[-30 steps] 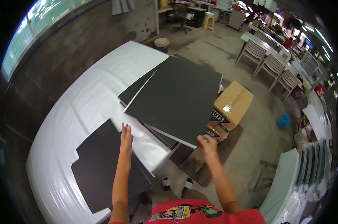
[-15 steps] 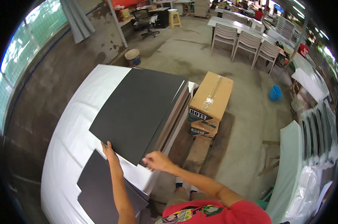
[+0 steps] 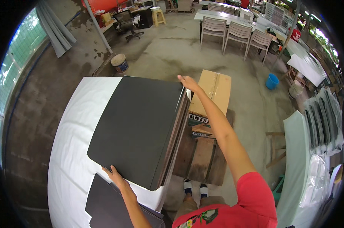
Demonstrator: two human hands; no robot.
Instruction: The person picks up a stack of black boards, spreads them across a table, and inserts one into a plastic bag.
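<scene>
A stack of large black sheets lies on a white-covered table. My left hand is at the stack's near edge, thumb up by the top sheet and fingers along the side, partly hidden. Stretched out to the far right corner, my right hand closes on the edge of the top black sheet; its fingertips are partly hidden. A second, lower stack of dark sheets lies nearer to me, under my left forearm. The brown edges of the layers below show along the right side of the main stack.
Two cardboard boxes stand stacked on a wooden pallet to the right. A lidded bucket is beyond the table, a blue bucket farther right. Plastic chairs line a long table. Plastic-wrapped stacks stand at the right.
My right hand has moved from the stack's near right corner to its far right corner. My left hand stays at the near edge. The view has shifted slightly.
</scene>
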